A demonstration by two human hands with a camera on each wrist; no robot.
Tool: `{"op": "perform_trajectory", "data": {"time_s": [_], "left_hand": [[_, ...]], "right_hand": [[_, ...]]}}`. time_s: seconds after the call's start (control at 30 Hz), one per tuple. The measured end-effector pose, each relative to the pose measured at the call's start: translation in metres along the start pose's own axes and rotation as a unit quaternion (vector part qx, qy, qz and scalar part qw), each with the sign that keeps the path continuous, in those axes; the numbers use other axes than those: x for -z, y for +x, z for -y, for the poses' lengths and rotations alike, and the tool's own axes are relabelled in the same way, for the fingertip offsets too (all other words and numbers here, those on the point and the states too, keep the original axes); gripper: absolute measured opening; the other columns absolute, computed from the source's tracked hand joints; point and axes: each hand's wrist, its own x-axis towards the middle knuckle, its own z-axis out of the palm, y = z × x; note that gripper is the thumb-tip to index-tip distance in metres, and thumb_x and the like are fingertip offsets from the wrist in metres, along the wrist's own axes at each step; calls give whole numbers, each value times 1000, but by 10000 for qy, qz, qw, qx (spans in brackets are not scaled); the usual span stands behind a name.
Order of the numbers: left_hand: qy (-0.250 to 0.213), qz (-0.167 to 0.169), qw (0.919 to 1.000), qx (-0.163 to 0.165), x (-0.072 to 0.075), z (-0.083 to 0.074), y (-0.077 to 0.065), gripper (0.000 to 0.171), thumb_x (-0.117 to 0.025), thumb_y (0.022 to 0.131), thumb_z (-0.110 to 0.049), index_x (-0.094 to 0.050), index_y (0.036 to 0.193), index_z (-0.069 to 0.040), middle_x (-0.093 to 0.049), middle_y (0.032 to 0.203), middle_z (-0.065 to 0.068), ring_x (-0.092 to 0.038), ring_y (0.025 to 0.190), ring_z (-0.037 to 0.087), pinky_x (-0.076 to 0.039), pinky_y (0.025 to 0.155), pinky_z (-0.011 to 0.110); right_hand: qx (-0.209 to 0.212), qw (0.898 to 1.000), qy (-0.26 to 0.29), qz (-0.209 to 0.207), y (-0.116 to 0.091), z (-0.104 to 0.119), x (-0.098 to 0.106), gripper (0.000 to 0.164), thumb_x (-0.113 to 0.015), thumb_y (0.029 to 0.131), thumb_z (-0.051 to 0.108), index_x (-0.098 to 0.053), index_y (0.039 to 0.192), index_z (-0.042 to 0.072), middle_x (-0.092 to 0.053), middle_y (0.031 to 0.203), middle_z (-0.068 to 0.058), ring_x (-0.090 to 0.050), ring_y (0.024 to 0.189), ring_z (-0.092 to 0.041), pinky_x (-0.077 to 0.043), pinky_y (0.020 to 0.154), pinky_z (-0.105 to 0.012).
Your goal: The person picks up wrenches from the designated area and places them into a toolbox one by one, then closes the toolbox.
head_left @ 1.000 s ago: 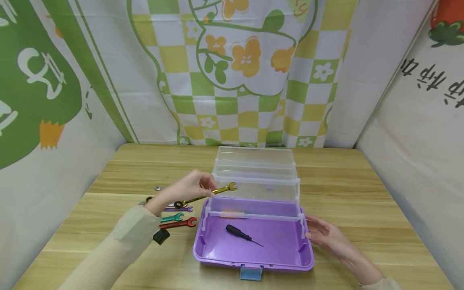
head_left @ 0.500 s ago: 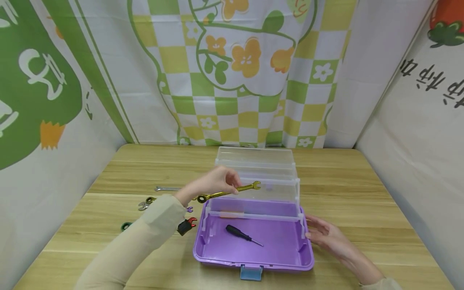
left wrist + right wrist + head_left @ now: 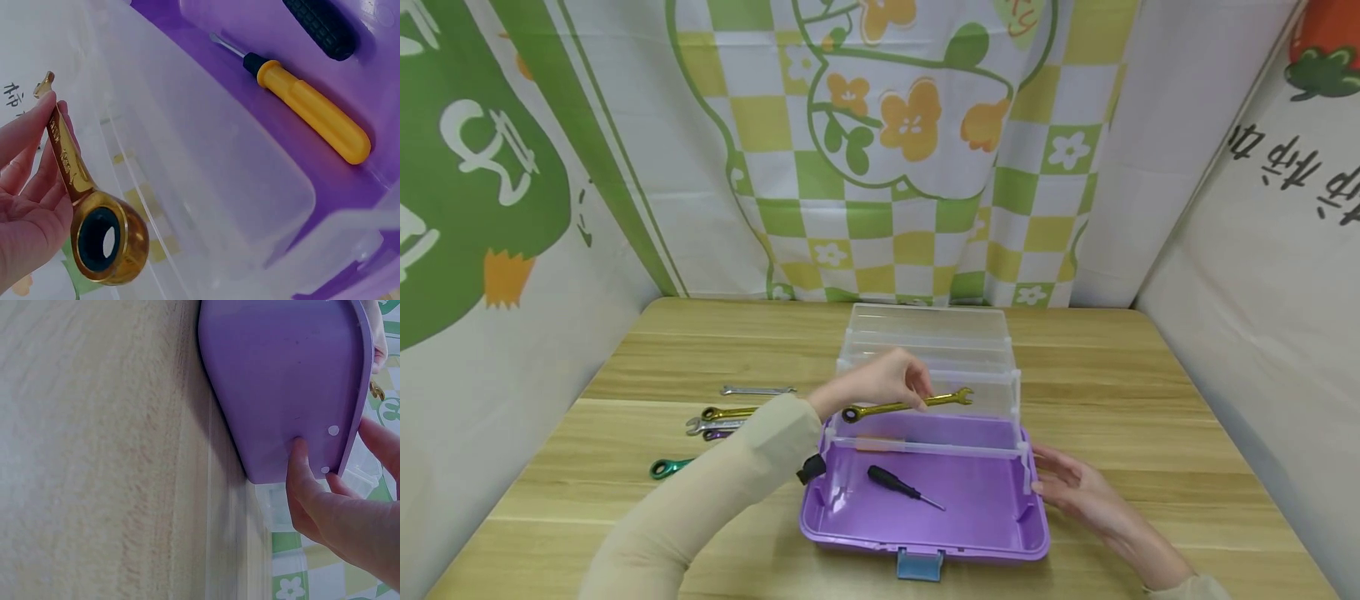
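In the head view my left hand (image 3: 891, 383) pinches a gold combination wrench (image 3: 883, 408) by its shaft, above the back of an open purple toolbox (image 3: 977, 496). Its ring end (image 3: 109, 247) is nearest the camera in the left wrist view. My right hand (image 3: 1093, 500) holds the toolbox's right side, fingers (image 3: 300, 462) against the outer wall and thumb at the rim. Inside the box lies a black-handled screwdriver (image 3: 891, 479). A yellow-handled screwdriver (image 3: 315, 109) lies farther back, seen through the clear tray in the head view.
Clear folding trays (image 3: 932, 325) rise behind the toolbox, and a blue latch (image 3: 919, 564) hangs at its front. Left on the table are a silver wrench (image 3: 756, 391), another gold wrench (image 3: 726, 413), a purple wrench (image 3: 718, 435) and a green wrench (image 3: 668, 468), partly behind my sleeve.
My left hand has carried the gold wrench to the right, from the toolbox's left edge to over its back middle. The right hand and toolbox have stayed in place.
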Motion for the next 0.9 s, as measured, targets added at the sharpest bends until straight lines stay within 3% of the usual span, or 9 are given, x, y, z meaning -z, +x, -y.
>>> {"op": "perform_trajectory", "data": {"time_s": [0.4, 0.9], "left_hand": [[-10, 217, 9997, 89, -15, 0, 10, 13, -69, 68, 6, -66, 81, 6, -66, 76, 13, -61, 64, 9, -49, 60, 16], [74, 405, 9989, 213, -26, 4, 10, 14, -66, 69, 8, -66, 83, 6, -67, 78, 13, -62, 67, 10, -48, 61, 14]], "right_hand": [[23, 10000, 37, 0, 0, -2, 0, 70, -57, 84, 9, -12, 135, -10, -20, 137, -32, -54, 99, -6, -43, 87, -25], [96, 9999, 83, 71, 1, -2, 1, 71, -57, 84, 7, -11, 135, -11, -23, 135, -32, -55, 100, -7, -43, 87, -25]]}}
